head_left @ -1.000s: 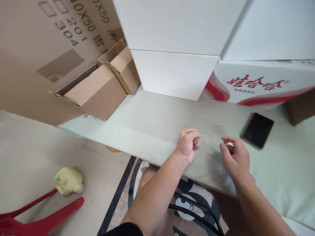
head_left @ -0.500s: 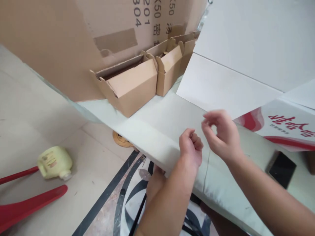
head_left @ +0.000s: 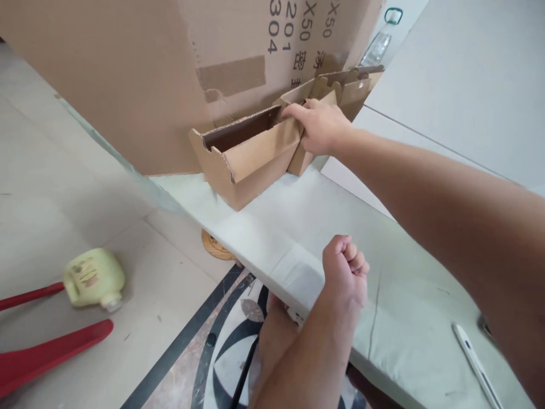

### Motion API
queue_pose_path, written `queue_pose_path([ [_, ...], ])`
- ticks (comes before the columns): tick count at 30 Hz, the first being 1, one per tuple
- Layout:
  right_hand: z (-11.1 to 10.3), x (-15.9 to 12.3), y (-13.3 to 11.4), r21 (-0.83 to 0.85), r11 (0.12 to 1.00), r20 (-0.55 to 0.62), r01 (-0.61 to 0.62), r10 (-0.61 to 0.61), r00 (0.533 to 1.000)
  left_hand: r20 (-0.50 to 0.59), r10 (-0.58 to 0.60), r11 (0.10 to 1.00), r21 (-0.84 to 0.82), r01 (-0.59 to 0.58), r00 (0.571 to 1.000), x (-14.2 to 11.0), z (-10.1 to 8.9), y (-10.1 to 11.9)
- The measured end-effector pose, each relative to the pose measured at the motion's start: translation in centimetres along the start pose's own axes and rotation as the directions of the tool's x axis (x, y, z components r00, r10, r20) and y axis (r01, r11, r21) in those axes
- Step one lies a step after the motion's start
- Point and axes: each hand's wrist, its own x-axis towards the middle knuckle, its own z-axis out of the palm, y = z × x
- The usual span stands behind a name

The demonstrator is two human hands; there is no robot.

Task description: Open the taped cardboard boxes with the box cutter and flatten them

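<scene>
Clenched, the left hand is held over the pale green cloth-covered surface, apart from the boxes; whether anything is enclosed in the fist cannot be seen. The right hand reaches across to the near cardboard box, its fingers bent over the right end of that box, where it meets the next cardboard box. Contact is noted at the upper edge; whether the wall is actually pinched cannot be determined.

The near cardboard box stands at the left part of the covered surface, open at the top, its interior dark. Both boxes belong to a row set alongside a large printed carton, which bears a strip of brown tape. A clear bottle with a green handle is located beyond the far end of the row. White panels occupy the upper right.

At lower right, a slim white item lies on the cloth beside the right forearm. On the floor, a yellow bottle lies on its side near a red two-pronged object.
</scene>
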Motion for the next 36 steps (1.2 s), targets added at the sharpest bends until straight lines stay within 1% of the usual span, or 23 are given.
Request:
queue_pose_path([
  [2, 0.4, 0.3, 0.0, 0.008, 1.0, 0.028, 0.008, -0.008, 1.0, -0.012, -0.017, 1.0, -0.011, 0.017, 1.0, -0.1, 0.1, 0.2],
  [4, 0.6, -0.4, 0.0, 0.018, 0.999, -0.022, 0.028, -0.027, 0.999, -0.015, -0.025, 0.999, -0.021, 0.024, 1.0, -0.2, 0.2, 0.3],
  [8, 0.5, -2.9, -0.3, 0.097, 0.98, -0.166, 0.176, -0.159, 0.973, 0.003, -0.026, 0.999, -0.024, 0.026, 1.0, -0.4, 0.2, 0.5],
  [11, -0.2, -5.4, -1.3, 0.114, 0.963, -0.193, 0.243, -0.218, 0.957, 0.015, -0.043, 0.999, 0.0, 0.043, 0.999, -0.3, 0.2, 0.3],
  [14, -1.0, -9.1, -2.1, 0.069, 0.964, -0.134, 0.257, -0.247, 0.96, 0.015, -0.019, 0.998, 0.055, 0.018, 1.0, -0.1, 0.2, -0.2],
  [16, -1.4, -12.9, -1.9, 0.057, 0.971, -0.099, 0.232, -0.225, 0.969, 0.04, 0.055, 0.986, 0.155, -0.061, 0.998, -0.3, 0.3, -0.6],
  [17, -1.7, -15.1, -1.4, 0.057, 0.978, -0.126, 0.2, -0.192, 0.973, 0.094, 0.09, 0.966, 0.235, -0.11, 0.992, -0.5, 0.3, -0.9],
  [18, -2.0, -17.5, -0.8, 0.057, 0.984, -0.17, 0.168, -0.156, 0.973, 0.183, 0.1, 0.932, 0.326, -0.156, 0.978, -0.8, 0.2, -1.1],
  [19, -2.4, -20.1, 0.0, 0.053, 0.989, -0.222, 0.14, -0.125, 0.967, 0.296, 0.076, 0.888, 0.415, -0.2, 0.952, -1.2, 0.2, -1.3],
  [20, -2.7, -22.8, 0.8, 0.046, 0.993, -0.269, 0.112, -0.096, 0.958, 0.408, 0.014, 0.837, 0.495, -0.234, 0.913, -1.5, 0.1, -1.5],
  [21, -3.2, -25.6, 1.7, 0.03, 0.996, -0.314, 0.078, -0.065, 0.947, 0.5, -0.082, 0.787, 0.563, -0.251, 0.862, -1.9, -0.1, -1.7],
  [22, -3.6, -28.3, 2.5, 0.003, 0.999, -0.345, 0.05, -0.046, 0.938, 0.563, -0.191, 0.744, 0.617, -0.255, 0.804, -2.1, -0.2, -1.8],
  [23, -4.0, -30.9, 3.2, -0.028, 0.999, -0.365, 0.022, -0.031, 0.93, 0.596, -0.29, 0.708, 0.66, -0.251, 0.749, -2.3, -0.3, -2.0],
  [24, -4.5, -33.3, 3.7, -0.069, 0.997, -0.368, -0.016, -0.01, 0.93, 0.607, -0.369, 0.681, 0.692, -0.24, 0.704, -2.4, -0.4, -2.2],
  [25, -4.8, -35.6, 4.1, -0.105, 0.993, -0.394, -0.047, 0.002, 0.919, 0.612, -0.425, 0.667, 0.71, -0.226, 0.667, -2.3, -0.5, -2.4],
  [27, -5.5, -39.6, 4.5, -0.143, 0.986, -0.443, -0.091, 0.019, 0.896, 0.634, -0.471, 0.68, 0.704, -0.206, 0.613, -2.0, -0.7, -2.9],
  [29, -6.0, -42.7, 4.4, -0.16, 0.974, -0.505, -0.158, 0.057, 0.861, 0.674, -0.485, 0.705, 0.678, -0.207, 0.557, -1.6, -0.8, -3.5],
  [30, -6.1, -43.9, 4.2, -0.162, 0.966, -0.544, -0.202, 0.083, 0.835, 0.698, -0.495, 0.716, 0.665, -0.212, 0.517, -1.4, -0.8, -3.7],
  [31, -6.2, -45.1, 4.1, -0.16, 0.954, -0.59, -0.252, 0.113, 0.8, 0.72, -0.507, 0.725, 0.654, -0.218, 0.473, -1.3, -0.8, -4.0],
  [33, -6.2, -46.9, 3.9, -0.129, 0.924, -0.664, -0.36, 0.189, 0.723, 0.772, -0.491, 0.773, 0.6, -0.207, 0.404, -1.0, -0.7, -4.4],
  [34, -6.1, -47.7, 3.8, -0.101, 0.915, -0.691, -0.391, 0.217, 0.689, 0.797, -0.456, 0.811, 0.555, -0.184, 0.396, -0.8, -0.7, -4.5],
  [35, -6.0, -48.3, 3.7, -0.072, 0.91, -0.711, -0.408, 0.24, 0.661, 0.819, -0.395, 0.858, 0.491, -0.151, 0.417, -0.7, -0.6, -4.5],
  [36, -5.8, -48.8, 3.6, -0.046, 0.908, -0.722, -0.417, 0.258, 0.642, 0.827, -0.316, 0.906, 0.409, -0.111, 0.466, -0.5, -0.4, -4.4],
])
